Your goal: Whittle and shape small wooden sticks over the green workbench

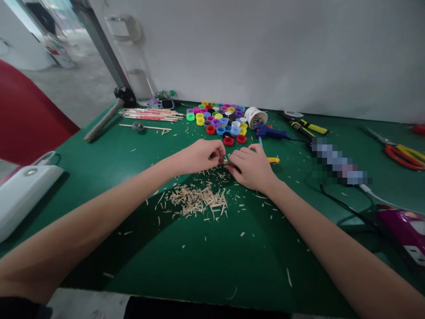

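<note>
My left hand (204, 156) is closed in a pinch above the green table, its fingertips meeting near my right hand. Whatever it pinches is too small or hidden to name. Opposite it, my right hand (252, 167) is curled with its thumb toward the left fingertips. A yellow-handled cutter (274, 160) pokes out beyond its far side, most of it covered by the hand, so its blade cannot be made out clearly. A heap of thin pale wood slivers (197, 199) lies just below both hands, with more scattered around.
Colourful bottle caps (217, 122) cluster at the back beside a tipped white cup (256, 117) and a blue glue gun (270, 132). A hammer (104, 119) and wrapped sticks (151, 114) lie left. Scissors (395, 146), cables and a purple power strip (403, 228) occupy the right.
</note>
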Motion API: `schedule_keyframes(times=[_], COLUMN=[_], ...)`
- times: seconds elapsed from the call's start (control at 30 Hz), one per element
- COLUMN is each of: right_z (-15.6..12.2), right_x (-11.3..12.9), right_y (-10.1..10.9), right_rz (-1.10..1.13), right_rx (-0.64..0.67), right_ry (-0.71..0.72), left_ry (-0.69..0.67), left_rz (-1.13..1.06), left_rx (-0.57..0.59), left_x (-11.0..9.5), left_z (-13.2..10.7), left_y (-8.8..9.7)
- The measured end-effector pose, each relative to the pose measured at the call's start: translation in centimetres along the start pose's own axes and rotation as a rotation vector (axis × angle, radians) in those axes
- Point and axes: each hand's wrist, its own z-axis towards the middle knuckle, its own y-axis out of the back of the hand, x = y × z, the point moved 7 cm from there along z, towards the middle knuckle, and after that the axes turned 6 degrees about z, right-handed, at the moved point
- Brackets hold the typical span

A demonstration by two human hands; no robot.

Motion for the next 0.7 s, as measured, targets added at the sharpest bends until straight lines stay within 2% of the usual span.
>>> schedule_keyframes(times=[0.4, 0.7], right_z=[-0.02, -0.09], right_x=[0.06, 0.06], right_y=[0.25, 0.38], right_rz=[-0.014, 0.009], right_rx=[-0.025, -0.027], right_ry=[-0.003, 0.003], left_ry=[-0.008, -0.011], left_rz=[0.010, 0.008], left_rx=[0.025, 0.002], left_x=[-0.25, -0.02], left_z=[-0.05, -0.03], left_y=[-0.01, 0.05])
